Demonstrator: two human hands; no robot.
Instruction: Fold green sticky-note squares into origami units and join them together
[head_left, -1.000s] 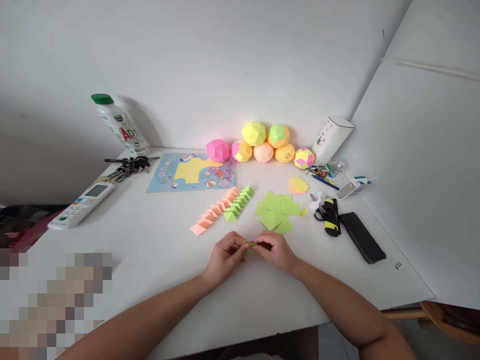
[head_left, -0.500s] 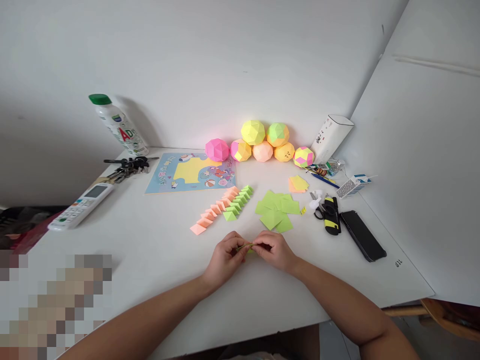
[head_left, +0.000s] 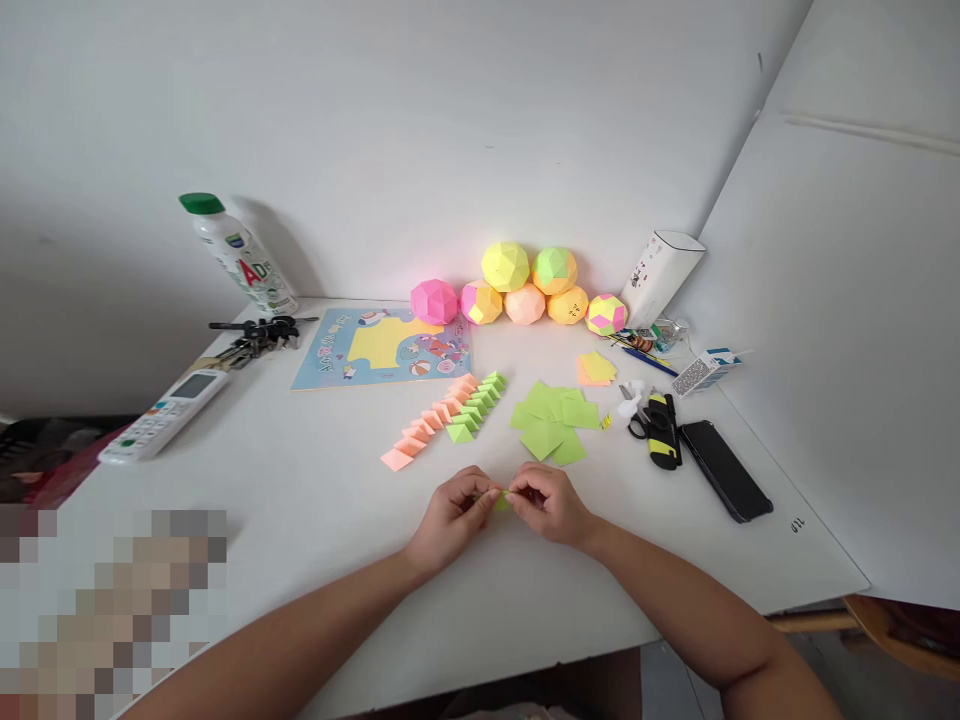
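Between the fingertips of both hands is a small green paper piece (head_left: 501,502), mostly covered by the fingers. My left hand (head_left: 456,512) pinches its left side, and my right hand (head_left: 548,503) pinches it from the right. Just beyond the hands lies a loose pile of flat green paper squares (head_left: 551,420). To the pile's left, two slanting rows of folded paper units overlap: an orange-pink row (head_left: 427,425) and a shorter green row (head_left: 475,408).
Several faceted paper balls (head_left: 525,303) are stacked against the wall. A blue picture board (head_left: 315,362), a white bottle (head_left: 244,260), keys (head_left: 259,335) and a remote (head_left: 161,420) are on the left. Scissors (head_left: 639,425), a black-and-yellow cutter (head_left: 663,435) and a phone (head_left: 724,470) lie right.
The green paper between my fingertips has shifted and now shows less of its edge. Both hands stay in nearly the same place, fingertips slightly moved.
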